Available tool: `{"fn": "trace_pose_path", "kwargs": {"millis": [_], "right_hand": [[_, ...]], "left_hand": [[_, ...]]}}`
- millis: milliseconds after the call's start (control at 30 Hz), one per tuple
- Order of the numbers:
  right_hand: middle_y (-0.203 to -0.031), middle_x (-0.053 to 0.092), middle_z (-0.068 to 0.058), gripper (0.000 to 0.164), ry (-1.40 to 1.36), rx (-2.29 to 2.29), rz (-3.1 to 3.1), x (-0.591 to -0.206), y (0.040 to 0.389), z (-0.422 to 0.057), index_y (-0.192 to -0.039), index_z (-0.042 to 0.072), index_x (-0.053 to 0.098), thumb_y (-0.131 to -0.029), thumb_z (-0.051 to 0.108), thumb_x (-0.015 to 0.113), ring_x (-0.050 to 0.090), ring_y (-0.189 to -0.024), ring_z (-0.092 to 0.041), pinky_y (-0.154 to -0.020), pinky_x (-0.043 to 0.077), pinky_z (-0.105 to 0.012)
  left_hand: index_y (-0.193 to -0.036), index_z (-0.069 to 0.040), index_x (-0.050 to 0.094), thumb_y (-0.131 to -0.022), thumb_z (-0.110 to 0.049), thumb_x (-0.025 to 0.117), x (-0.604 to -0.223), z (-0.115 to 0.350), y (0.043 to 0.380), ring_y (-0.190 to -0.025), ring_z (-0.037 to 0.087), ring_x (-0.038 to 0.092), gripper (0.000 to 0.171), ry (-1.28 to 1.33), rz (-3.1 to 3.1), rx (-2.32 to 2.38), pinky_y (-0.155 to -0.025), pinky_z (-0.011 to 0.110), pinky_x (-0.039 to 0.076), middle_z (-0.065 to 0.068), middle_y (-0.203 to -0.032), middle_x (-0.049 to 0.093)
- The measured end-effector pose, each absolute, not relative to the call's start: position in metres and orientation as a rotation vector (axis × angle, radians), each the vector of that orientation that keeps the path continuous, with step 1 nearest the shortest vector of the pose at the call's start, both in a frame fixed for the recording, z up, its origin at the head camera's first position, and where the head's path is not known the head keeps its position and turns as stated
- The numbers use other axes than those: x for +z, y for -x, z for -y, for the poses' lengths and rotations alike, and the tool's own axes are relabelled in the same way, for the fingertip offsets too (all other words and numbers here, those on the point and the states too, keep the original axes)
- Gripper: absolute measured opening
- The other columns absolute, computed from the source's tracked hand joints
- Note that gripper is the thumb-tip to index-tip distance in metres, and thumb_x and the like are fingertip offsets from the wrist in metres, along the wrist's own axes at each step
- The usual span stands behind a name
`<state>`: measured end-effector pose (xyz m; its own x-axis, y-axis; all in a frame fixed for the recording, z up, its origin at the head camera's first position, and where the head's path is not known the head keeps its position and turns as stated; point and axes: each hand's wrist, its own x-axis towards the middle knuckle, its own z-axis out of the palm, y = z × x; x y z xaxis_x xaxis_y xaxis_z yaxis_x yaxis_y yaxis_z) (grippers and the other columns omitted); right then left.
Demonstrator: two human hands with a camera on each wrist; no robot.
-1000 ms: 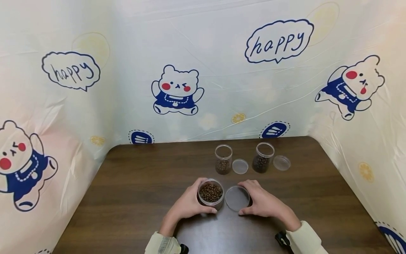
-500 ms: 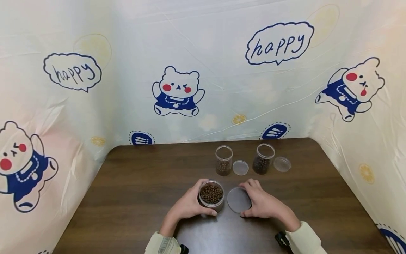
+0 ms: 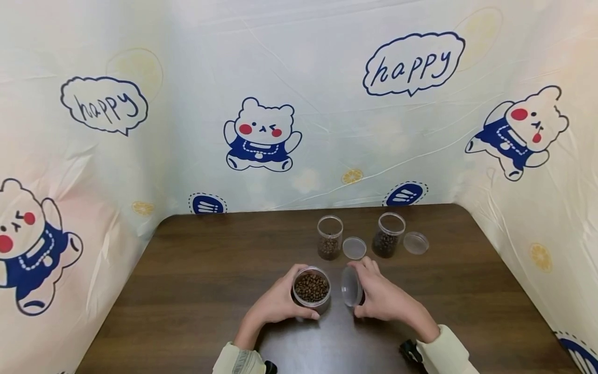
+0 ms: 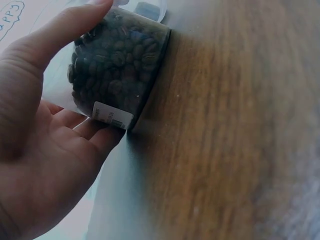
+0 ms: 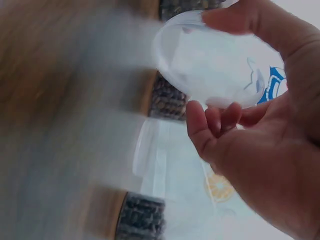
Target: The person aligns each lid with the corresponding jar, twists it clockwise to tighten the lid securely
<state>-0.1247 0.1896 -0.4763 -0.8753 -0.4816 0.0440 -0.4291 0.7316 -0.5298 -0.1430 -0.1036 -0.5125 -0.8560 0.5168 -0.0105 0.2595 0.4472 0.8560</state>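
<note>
Evidently, the chief hazard lies with the round clear plastic lid [image 3: 350, 287], which the right hand [image 3: 383, 293] pinches by its rim between thumb and fingers, the disc tipped steeply onto its edge. A grip confined to so thin and smooth a rim could let the lid slip or spin; whether its lower edge touches the bench [image 3: 210, 259] cannot be told. The left hand [image 3: 279, 300] is curled round the short clear cylindrical jar of brown coffee beans [image 3: 311, 287], which stands uncapped on the dark wood-grain bench, just left of the lid. Because the beans reach near the mouth, a knock or a tilt would probably spill some; too firm a squeeze might flex the thin-looking wall.

Behind the hands stand two taller clear cylindrical jars, the left one partly filled with brown beans [image 3: 329, 243], the right one with darker beans [image 3: 386, 241], both uncapped. A flat translucent disc lid [image 3: 354, 248] lies between them, and a second translucent disc lid [image 3: 416, 243] lies right of the darker jar. The nearer disc lies just beyond the right fingertips, where a forward slip could nudge it; nothing visible separates the held lid from the held jar.
</note>
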Motion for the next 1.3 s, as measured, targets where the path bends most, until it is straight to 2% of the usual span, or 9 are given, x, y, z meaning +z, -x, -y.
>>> {"fn": "trace_pose_path", "kwargs": {"millis": [133, 333, 433, 633, 767, 900, 1067, 1300], "right_hand": [[-0.124, 0.045, -0.011, 0.087, 0.728, -0.843, -2.823, -0.473, 0.125, -0.188, -0.133, 0.002, 0.047, -0.059, 0.013, 0.089, 0.049, -0.112, -0.024, -0.085, 0.053, -0.033], [-0.123, 0.060, -0.013, 0.086, 0.815, -0.905, -2.724, -0.476, 0.127, -0.192, -0.130, 0.003, 0.043, -0.058, 0.010, 0.090, 0.061, -0.107, -0.021, -0.086, 0.055, -0.033], [-0.116, 0.061, -0.008, 0.083, 0.830, -0.902, -2.725, -0.478, 0.128, -0.194, -0.128, 0.006, 0.043, -0.060, 0.012, 0.090, 0.061, -0.100, -0.017, -0.084, 0.054, -0.031], [-0.117, 0.051, -0.001, 0.085, 0.835, -0.972, -2.716, -0.474, 0.129, -0.195, -0.136, 0.010, 0.043, -0.065, 0.014, 0.089, 0.058, -0.104, -0.019, -0.088, 0.053, -0.029], [-0.124, 0.051, -0.001, 0.088, 0.889, -1.036, -2.692, -0.468, 0.129, -0.191, -0.143, 0.015, 0.043, -0.068, 0.015, 0.090, 0.058, -0.107, -0.020, -0.087, 0.056, -0.029], [-0.133, 0.050, -0.001, 0.090, 0.925, -1.037, -2.694, -0.458, 0.129, -0.183, -0.149, 0.021, 0.042, -0.073, 0.023, 0.090, 0.058, -0.112, -0.017, -0.092, 0.056, -0.030], [-0.139, 0.050, -0.002, 0.091, 0.966, -1.057, -2.696, -0.446, 0.132, -0.171, -0.155, 0.022, 0.041, -0.078, 0.030, 0.088, 0.059, -0.116, -0.016, -0.094, 0.056, -0.032], [-0.143, 0.044, -0.003, 0.089, 1.078, -1.097, -2.675, -0.437, 0.137, -0.154, -0.156, 0.024, 0.044, -0.079, 0.027, 0.087, 0.054, -0.124, -0.018, -0.096, 0.056, -0.033]], "left_hand": [[-0.149, -0.027, 0.043, -0.067, -0.045, 0.100, -0.511, 0.102, 0.144, -0.130, 0.013, 0.060, 0.102, -0.682, -2.428, 1.368, -0.114, 0.040, 0.046, -0.011, -0.142, 0.061], [-0.149, -0.025, 0.044, -0.069, -0.040, 0.100, -0.511, 0.100, 0.146, -0.131, 0.016, 0.060, 0.099, -0.698, -2.412, 1.385, -0.114, 0.040, 0.046, -0.006, -0.142, 0.062], [-0.149, -0.025, 0.044, -0.068, -0.040, 0.101, -0.511, 0.100, 0.147, -0.131, 0.017, 0.060, 0.099, -0.699, -2.414, 1.389, -0.114, 0.041, 0.046, -0.006, -0.141, 0.062], [-0.150, -0.023, 0.043, -0.068, -0.044, 0.100, -0.513, 0.101, 0.147, -0.131, 0.016, 0.060, 0.101, -0.711, -2.415, 1.382, -0.114, 0.039, 0.046, -0.006, -0.142, 0.062], [-0.149, -0.026, 0.043, -0.068, -0.044, 0.100, -0.514, 0.103, 0.145, -0.131, 0.013, 0.059, 0.101, -0.701, -2.402, 1.384, -0.114, 0.038, 0.046, -0.010, -0.143, 0.060], [-0.149, -0.028, 0.043, -0.068, -0.042, 0.100, -0.515, 0.105, 0.144, -0.131, 0.012, 0.058, 0.101, -0.694, -2.386, 1.389, -0.114, 0.036, 0.045, -0.011, -0.143, 0.059], [-0.149, -0.027, 0.043, -0.069, -0.039, 0.100, -0.516, 0.106, 0.144, -0.129, 0.014, 0.059, 0.099, -0.698, -2.367, 1.402, -0.111, 0.033, 0.047, -0.008, -0.142, 0.060], [-0.148, -0.029, 0.042, -0.070, -0.041, 0.100, -0.516, 0.106, 0.145, -0.125, 0.013, 0.060, 0.098, -0.677, -2.350, 1.408, -0.106, 0.031, 0.048, -0.009, -0.138, 0.062]]}}
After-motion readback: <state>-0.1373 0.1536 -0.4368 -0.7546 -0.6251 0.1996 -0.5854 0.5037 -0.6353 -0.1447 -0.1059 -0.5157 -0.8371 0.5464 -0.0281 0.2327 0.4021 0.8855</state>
